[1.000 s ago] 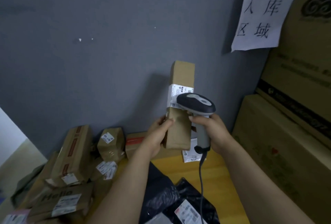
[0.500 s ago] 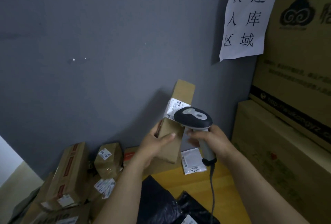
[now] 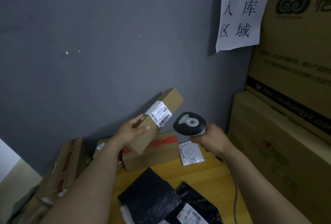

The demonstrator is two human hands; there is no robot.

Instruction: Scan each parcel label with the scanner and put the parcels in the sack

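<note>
Left hand (image 3: 133,131) grips the lower half of a long brown cardboard parcel (image 3: 172,100), thumb across its front. Parcel is held in the air, tilted up to the right, white barcode label (image 3: 158,114) facing up. Right hand (image 3: 212,139) is wrapped round the handle of a black-and-grey corded scanner (image 3: 189,123), its head just beside the label, apart from it. Below: yellow tabletop (image 3: 197,175), black plastic mailer bags (image 3: 150,193)

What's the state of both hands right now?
Left hand: closed, holding the long cardboard parcel.
Right hand: closed, holding the scanner by its handle.
</note>
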